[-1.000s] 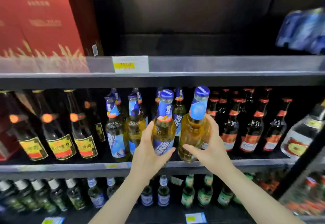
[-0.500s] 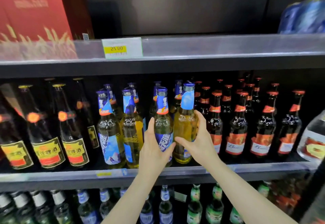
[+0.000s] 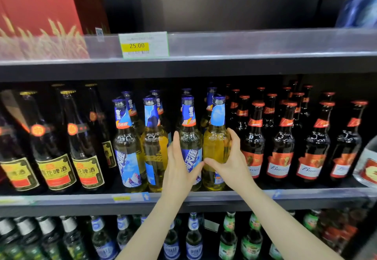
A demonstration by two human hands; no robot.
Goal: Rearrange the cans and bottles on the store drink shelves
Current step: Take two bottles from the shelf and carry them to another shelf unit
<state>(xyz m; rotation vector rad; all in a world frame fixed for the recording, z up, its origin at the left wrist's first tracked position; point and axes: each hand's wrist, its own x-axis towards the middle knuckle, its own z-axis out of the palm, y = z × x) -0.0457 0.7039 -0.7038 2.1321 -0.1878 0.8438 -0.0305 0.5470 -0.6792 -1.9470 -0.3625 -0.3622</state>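
Two clear bottles of yellow beer with blue neck labels stand side by side on the middle shelf (image 3: 204,198). My left hand (image 3: 179,170) wraps the left bottle (image 3: 190,137), whose blue label faces me. My right hand (image 3: 230,161) grips the right bottle (image 3: 216,143), whose plain back faces me. Both bottles stand upright with their bases on the shelf, in line with two more blue-label bottles (image 3: 126,147) to their left.
Dark bottles with yellow and red labels (image 3: 55,170) fill the shelf's left part; dark bottles with red labels (image 3: 281,153) fill the right. The upper shelf (image 3: 244,43) holds a red box (image 3: 34,4), a 25.00 price tag (image 3: 143,45) and a blue pack (image 3: 361,8). Small bottles (image 3: 193,243) fill the shelf below.
Both hands have lowered the two beer bottles from mid-air and pushed them back onto the middle shelf. The view has shifted closer and slightly down.
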